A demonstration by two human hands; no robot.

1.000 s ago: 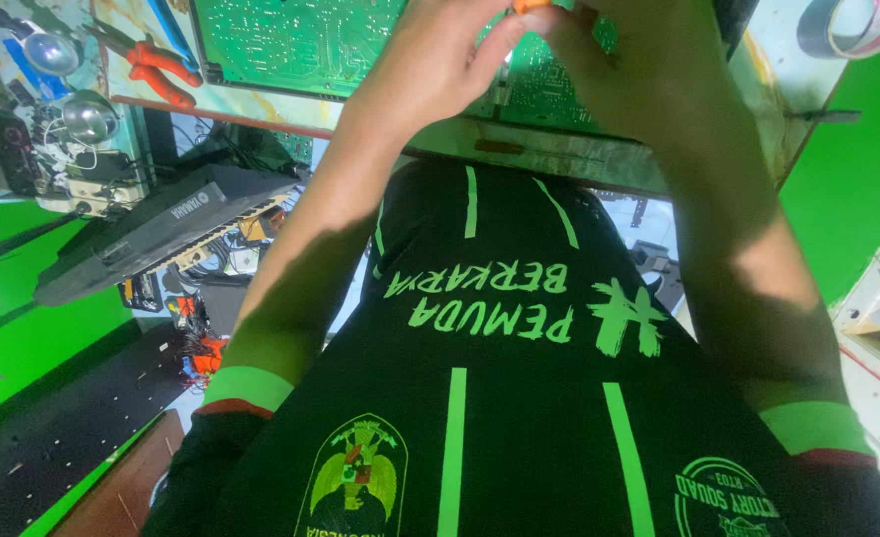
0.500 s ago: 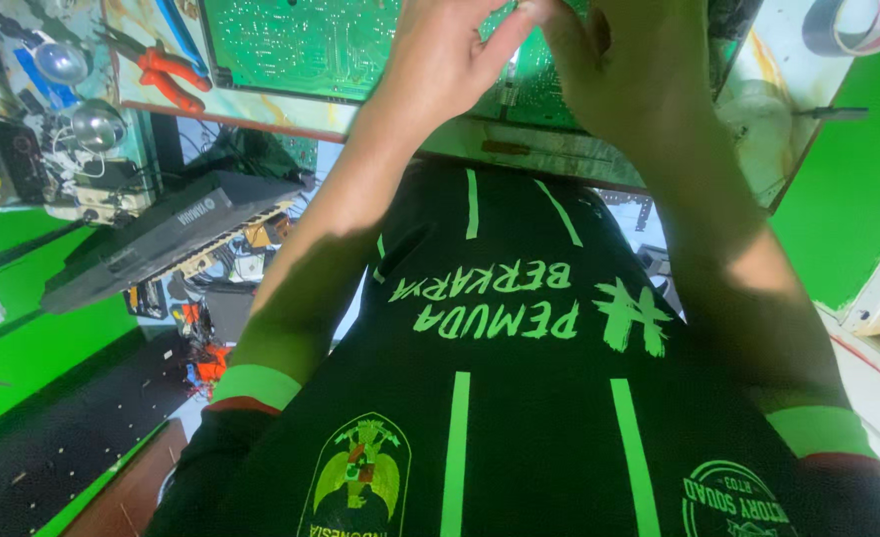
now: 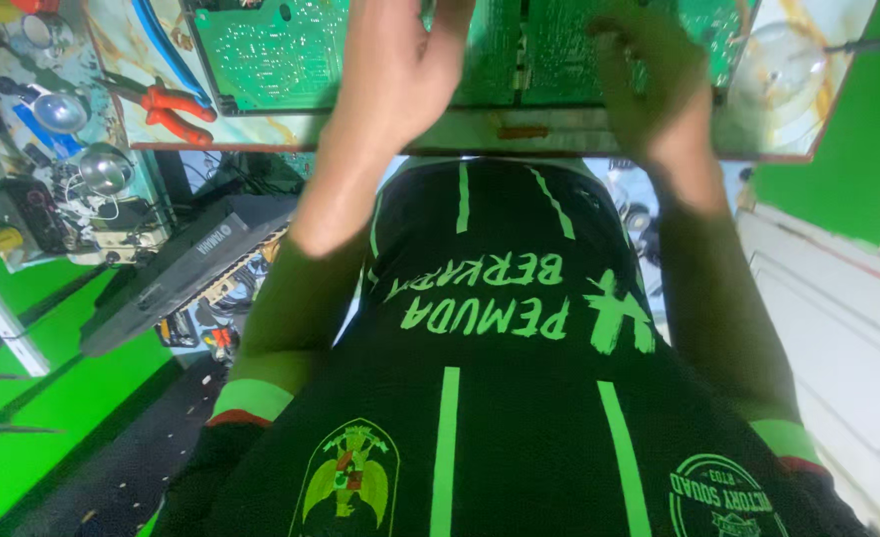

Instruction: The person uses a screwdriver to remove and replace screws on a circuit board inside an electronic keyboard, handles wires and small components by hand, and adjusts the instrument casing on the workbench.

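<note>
**Both hands on the green boards**

Two flat green printed circuit boards (image 3: 301,55) are seen at the top of the frame, lying on the marbled table (image 3: 261,127). The left hand (image 3: 400,60) is laid open on them, nothing visibly grasped. The right hand (image 3: 659,85) is curled over them at upper right; its grip cannot be told. Orange-handled pliers (image 3: 167,109) lie at upper left.
</note>
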